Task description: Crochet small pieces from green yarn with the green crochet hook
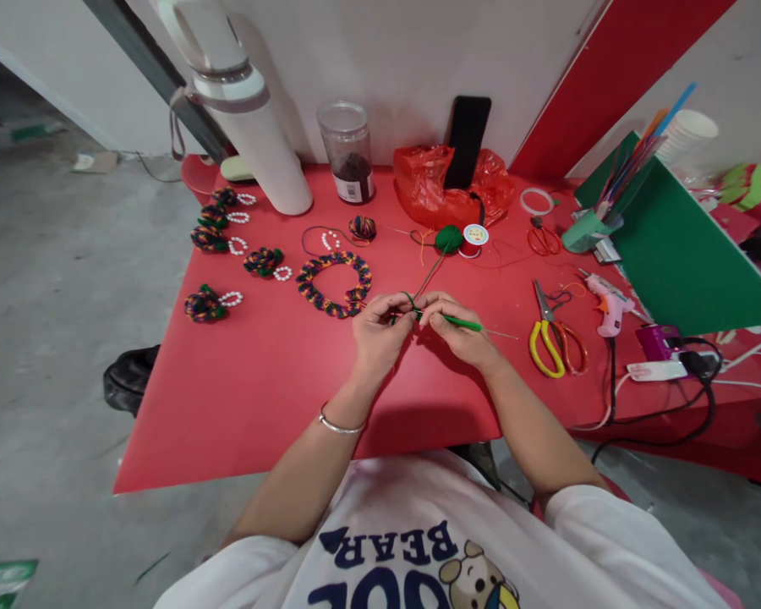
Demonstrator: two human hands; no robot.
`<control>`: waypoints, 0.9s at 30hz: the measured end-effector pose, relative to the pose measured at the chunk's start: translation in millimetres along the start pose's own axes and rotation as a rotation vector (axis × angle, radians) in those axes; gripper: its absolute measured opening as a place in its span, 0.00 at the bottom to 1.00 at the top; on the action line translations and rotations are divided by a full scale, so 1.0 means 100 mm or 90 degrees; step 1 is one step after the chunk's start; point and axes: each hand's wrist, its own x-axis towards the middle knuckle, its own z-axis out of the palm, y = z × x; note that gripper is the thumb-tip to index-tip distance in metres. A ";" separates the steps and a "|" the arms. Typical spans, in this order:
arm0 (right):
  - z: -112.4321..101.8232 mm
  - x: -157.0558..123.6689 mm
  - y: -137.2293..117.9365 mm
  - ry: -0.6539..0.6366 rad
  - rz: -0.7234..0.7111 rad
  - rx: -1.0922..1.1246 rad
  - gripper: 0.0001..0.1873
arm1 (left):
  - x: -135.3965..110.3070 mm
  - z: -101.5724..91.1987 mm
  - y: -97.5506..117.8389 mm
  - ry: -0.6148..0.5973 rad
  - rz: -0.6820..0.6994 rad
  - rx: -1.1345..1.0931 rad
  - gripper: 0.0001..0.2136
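Close together over the red table, my two hands work at a small bit of green yarn. My left hand [380,326] pinches the yarn, with a loop standing up at its fingertips. In my right hand [460,338] is a crochet hook with a green handle [462,323], its tip at the yarn and hidden by fingers. A strand of green yarn [429,272] runs from the hands up to a green yarn ball [448,239]. Left of my left hand lies a multicoloured crocheted ring [308,292]. A thin needle-like rod [500,334] shows beyond my right hand.
Several multicoloured knotted pieces with white bead loops [206,304] lie at the left. Behind stand a white bottle [266,144], a jar [347,156] and a phone [468,139] on a red bag [412,182]. Scissors [549,334], a glue gun [610,306] and a power strip [656,370] lie right.
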 end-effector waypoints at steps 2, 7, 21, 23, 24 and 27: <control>0.00 0.00 0.00 0.001 -0.007 -0.003 0.19 | -0.01 0.00 -0.01 -0.001 0.006 0.002 0.10; 0.01 0.00 -0.02 0.016 -0.039 -0.023 0.18 | -0.02 0.00 0.02 0.017 -0.002 -0.013 0.11; 0.02 0.01 -0.02 0.058 -0.037 0.004 0.18 | -0.01 0.02 0.10 -0.001 -0.058 -0.046 0.13; 0.01 0.02 0.00 0.072 -0.014 0.030 0.19 | -0.01 0.02 0.13 0.002 -0.088 -0.057 0.11; 0.01 0.02 0.01 0.078 -0.003 0.043 0.20 | -0.01 0.02 0.14 0.003 -0.096 -0.057 0.11; 0.01 0.03 0.04 0.095 0.017 0.074 0.22 | 0.00 0.01 0.16 -0.006 -0.102 -0.055 0.10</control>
